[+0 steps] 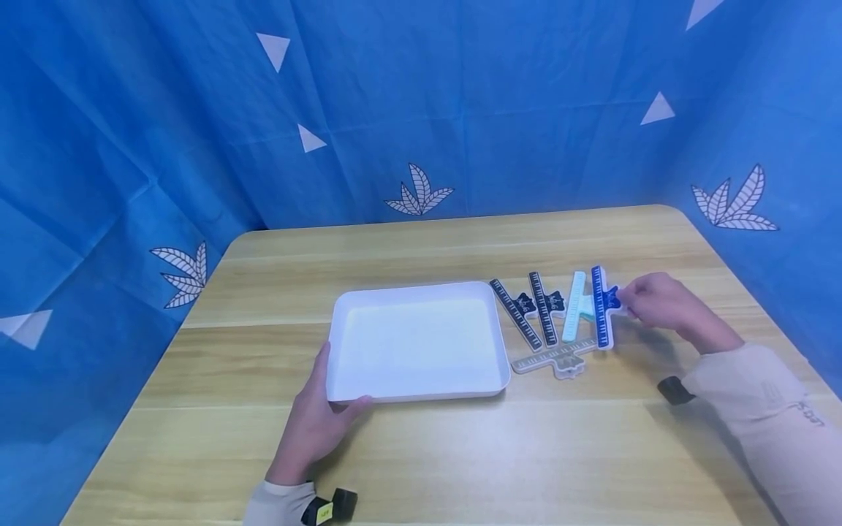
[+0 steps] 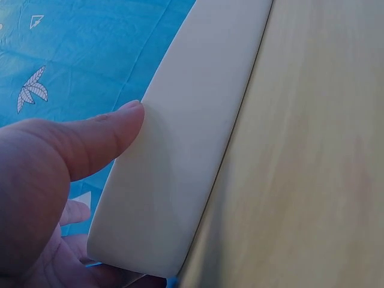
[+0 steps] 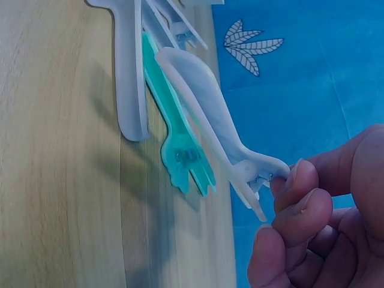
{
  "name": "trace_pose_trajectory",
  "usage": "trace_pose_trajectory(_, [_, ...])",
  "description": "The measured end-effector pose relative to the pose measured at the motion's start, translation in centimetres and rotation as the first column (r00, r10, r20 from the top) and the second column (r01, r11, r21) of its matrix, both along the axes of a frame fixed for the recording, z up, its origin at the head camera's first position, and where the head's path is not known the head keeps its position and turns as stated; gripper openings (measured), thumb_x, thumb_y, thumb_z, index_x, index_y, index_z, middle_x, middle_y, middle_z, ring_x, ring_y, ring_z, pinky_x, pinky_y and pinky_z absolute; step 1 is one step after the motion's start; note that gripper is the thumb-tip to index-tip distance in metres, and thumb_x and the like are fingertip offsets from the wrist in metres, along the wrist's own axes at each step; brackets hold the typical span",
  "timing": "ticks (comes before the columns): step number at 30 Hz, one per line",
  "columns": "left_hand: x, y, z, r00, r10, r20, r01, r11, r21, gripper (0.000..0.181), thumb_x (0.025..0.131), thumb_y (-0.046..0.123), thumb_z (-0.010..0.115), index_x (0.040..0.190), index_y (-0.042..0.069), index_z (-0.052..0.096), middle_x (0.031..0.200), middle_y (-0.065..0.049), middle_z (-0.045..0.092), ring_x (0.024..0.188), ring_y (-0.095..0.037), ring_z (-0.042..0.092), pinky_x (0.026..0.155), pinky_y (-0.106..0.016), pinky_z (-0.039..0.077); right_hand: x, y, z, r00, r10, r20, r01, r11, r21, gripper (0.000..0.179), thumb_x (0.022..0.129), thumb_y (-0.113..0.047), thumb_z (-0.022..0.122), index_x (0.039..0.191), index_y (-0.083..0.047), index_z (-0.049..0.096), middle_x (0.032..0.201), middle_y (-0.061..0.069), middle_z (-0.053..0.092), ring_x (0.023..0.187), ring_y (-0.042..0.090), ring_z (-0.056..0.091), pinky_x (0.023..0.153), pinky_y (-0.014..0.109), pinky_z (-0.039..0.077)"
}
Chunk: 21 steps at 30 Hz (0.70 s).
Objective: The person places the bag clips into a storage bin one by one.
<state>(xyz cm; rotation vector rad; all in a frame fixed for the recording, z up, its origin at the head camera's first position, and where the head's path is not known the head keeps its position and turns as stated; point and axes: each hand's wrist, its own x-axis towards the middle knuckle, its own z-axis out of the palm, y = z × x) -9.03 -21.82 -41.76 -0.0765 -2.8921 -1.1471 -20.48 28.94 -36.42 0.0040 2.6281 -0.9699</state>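
A shallow white tray (image 1: pixel 421 343) lies on the table. My left hand (image 1: pixel 320 424) grips its near left corner, thumb against the front wall (image 2: pixel 180 132) and fingers round the left side. At the right, my right hand (image 1: pixel 661 301) pinches the handle end of a dark blue clip (image 1: pixel 599 307) printed with piano keys. In the right wrist view the pale underside of this clip (image 3: pixel 201 96) shows, tilted. Just left of it is a mint green clip (image 1: pixel 574 307). Two black clips (image 1: pixel 516 314) and a grey clip (image 1: pixel 552 358) lie between that and the tray.
The wooden table (image 1: pixel 263 365) carries everything, its rounded far corners against a blue patterned curtain (image 1: pixel 460 109). The clips sit close together, and one black clip is right by the tray's right edge. A dark wrist device (image 1: pixel 675 391) hangs under the right sleeve.
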Motion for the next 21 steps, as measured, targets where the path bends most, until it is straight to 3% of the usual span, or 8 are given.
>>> trace_pose_trajectory(9, [0.0, 0.0, -0.3, 1.000, -0.006, -0.030, 0.006, 1.000, 0.010, 0.105, 0.082, 0.040, 0.077, 0.155, 0.007, 0.009, 0.151, -0.025, 0.032, 0.132, -0.042, 0.039, 0.106, -0.059, 0.033, 0.1, -0.9, 0.1, 0.999, 0.026, -0.028, -0.026, 0.999, -0.019, 0.030, 0.099, -0.021, 0.046, 0.087, 0.002, 0.060, 0.072, 0.008, 0.056, 0.062, 0.020, 0.049, 0.056, 0.033, 0.043])
trace_pose_trajectory(21, [0.2, 0.1, -0.2, 1.000, -0.002, -0.010, 0.002, 1.000, 0.015, 0.107, 0.082, 0.043, 0.076, 0.156, 0.007, 0.007, 0.154, -0.024, 0.025, 0.135, -0.042, 0.034, 0.108, -0.060, 0.030, 0.1, -1.7, 0.2, 0.998, 0.036, -0.047, -0.037, 0.999, -0.010, 0.030, 0.099, -0.020, 0.046, 0.090, 0.004, 0.061, 0.073, 0.010, 0.058, 0.061, 0.021, 0.049, 0.055, 0.033, 0.042])
